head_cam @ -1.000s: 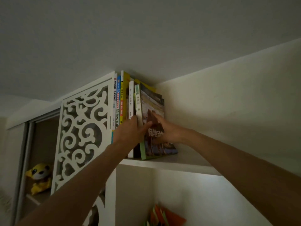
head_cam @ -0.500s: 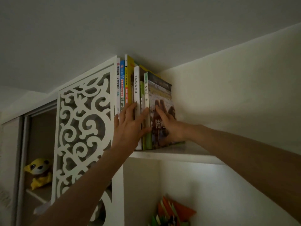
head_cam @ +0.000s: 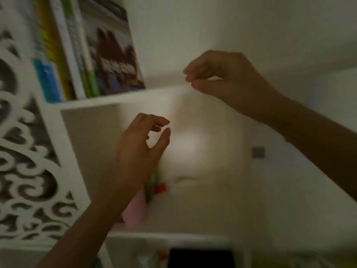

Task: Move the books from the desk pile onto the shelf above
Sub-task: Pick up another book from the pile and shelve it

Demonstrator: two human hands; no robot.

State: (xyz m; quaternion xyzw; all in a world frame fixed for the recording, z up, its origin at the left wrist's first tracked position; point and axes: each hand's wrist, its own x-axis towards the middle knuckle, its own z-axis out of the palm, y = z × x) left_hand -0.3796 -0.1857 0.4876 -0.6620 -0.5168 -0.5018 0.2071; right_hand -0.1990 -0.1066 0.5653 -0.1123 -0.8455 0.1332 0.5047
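Observation:
Several books [head_cam: 83, 53] stand upright in a row on the top shelf [head_cam: 108, 98] at the upper left; the outermost one shows a brown picture cover [head_cam: 114, 60]. My left hand [head_cam: 139, 151] hangs in the air below the shelf with loosely curled fingers and holds nothing. Level with the shelf edge and to the right of the books, my right hand [head_cam: 222, 78] is also loosely curled and holds nothing. Neither hand touches the books. The frame is blurred by motion.
A white carved fretwork panel [head_cam: 25, 151] runs down the left side. Below the top shelf is a lit compartment with pink and red items [head_cam: 146, 202] at its floor. A lower white shelf board [head_cam: 173, 236] and a dark object [head_cam: 201, 258] lie beneath. A wall plate [head_cam: 258, 152] sits on the right.
Both hands have let go of the books and dropped away from the shelf. The view has swung downward, so the books now sit at the upper left.

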